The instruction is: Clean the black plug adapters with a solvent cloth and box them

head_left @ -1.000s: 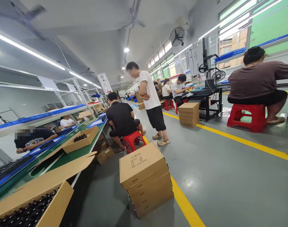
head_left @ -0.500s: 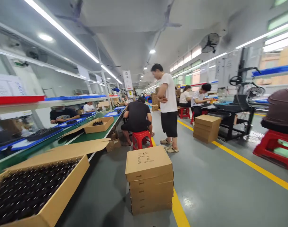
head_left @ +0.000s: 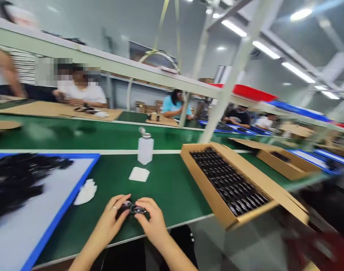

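My left hand [head_left: 113, 217] and my right hand [head_left: 152, 220] meet over the green bench [head_left: 166, 180] near its front edge. Both are closed on one small dark part [head_left: 131, 207] held between the fingertips. Just beyond them lie a folded white cloth [head_left: 139, 174] and a white dispenser bottle [head_left: 145, 147] with a metal cap. A crumpled white wipe [head_left: 85, 191] lies to the left of my hands. An open cardboard box [head_left: 239, 184] filled with rows of dark parts sits to the right.
A blue-edged tray [head_left: 33, 210] with a heap of dark parts is at the left. A second open carton [head_left: 283, 162] stands further right. Other people sit across the bench. A white post [head_left: 225, 90] rises behind the box.
The view has swung from the aisle, with its stacked cartons and people, round to the bench. My two hands with the small dark part are now in view.
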Tool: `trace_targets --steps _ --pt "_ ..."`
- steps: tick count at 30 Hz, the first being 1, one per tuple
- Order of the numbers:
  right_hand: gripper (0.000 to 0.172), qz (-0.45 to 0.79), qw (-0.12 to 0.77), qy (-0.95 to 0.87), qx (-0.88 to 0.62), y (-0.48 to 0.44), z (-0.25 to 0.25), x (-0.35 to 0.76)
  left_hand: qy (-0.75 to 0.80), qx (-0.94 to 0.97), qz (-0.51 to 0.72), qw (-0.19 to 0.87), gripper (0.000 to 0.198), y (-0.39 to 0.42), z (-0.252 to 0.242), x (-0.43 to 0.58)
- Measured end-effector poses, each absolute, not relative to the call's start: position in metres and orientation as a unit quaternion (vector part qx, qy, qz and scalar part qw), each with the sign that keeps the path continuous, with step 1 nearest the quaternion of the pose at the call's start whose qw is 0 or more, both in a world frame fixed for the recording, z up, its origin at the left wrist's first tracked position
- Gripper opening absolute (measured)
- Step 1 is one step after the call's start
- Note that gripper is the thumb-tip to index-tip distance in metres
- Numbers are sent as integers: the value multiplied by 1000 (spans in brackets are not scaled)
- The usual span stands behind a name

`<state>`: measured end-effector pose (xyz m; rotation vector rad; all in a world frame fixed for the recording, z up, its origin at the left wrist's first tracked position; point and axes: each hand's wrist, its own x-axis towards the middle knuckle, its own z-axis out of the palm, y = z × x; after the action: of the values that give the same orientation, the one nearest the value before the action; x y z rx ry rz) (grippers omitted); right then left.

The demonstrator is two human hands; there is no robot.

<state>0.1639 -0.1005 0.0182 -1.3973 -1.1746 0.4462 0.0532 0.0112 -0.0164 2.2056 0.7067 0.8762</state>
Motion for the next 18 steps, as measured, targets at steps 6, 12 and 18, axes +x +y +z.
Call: trace_targets --steps 6,12,18 --pt "28 132 406 -695 -579 -63 21 169 337 726 333 498 32 -3 -7 45" --pt "24 55 276 -774 -568 -55 24 183 340 671 327 572 42 -7 5 39" --pt "25 -17 255 -819 -513 -54 27 194 339 697 356 522 36 -12 8 41"
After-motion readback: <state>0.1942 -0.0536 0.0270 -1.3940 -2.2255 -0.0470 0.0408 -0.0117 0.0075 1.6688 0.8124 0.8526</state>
